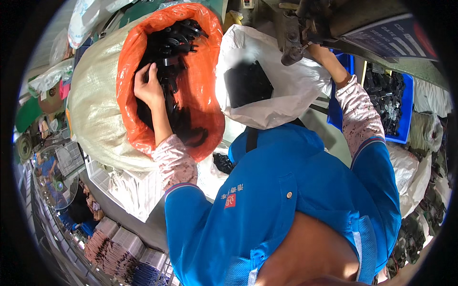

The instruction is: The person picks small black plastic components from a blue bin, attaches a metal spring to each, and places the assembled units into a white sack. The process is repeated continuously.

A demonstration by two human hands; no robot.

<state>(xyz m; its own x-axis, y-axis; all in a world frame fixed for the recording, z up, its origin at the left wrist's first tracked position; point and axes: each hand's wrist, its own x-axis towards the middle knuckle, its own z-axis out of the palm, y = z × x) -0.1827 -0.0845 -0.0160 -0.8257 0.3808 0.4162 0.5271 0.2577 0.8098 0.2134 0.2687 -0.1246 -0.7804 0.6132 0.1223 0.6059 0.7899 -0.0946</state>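
My left hand (150, 89) reaches into a large sack (95, 95) with an orange plastic liner (198, 102). Its fingers are bent in among black plastic parts (174, 40), some of them curved. What they grip is hidden against the black heap. My right hand (318, 52) is raised beside the dark metal head of a machine (291, 40). The machine covers its fingers, so their hold does not show. Between my arms a white plastic bag (286, 102) stands open, with black material (248, 83) inside.
A blue bin (405, 107) of small dark parts stands right of my right forearm. A white crate (136, 190) is below the sack. A fan (56, 178) and stacked parts (112, 245) lie farther left. The machine's plate (391, 40) overhangs the upper right.
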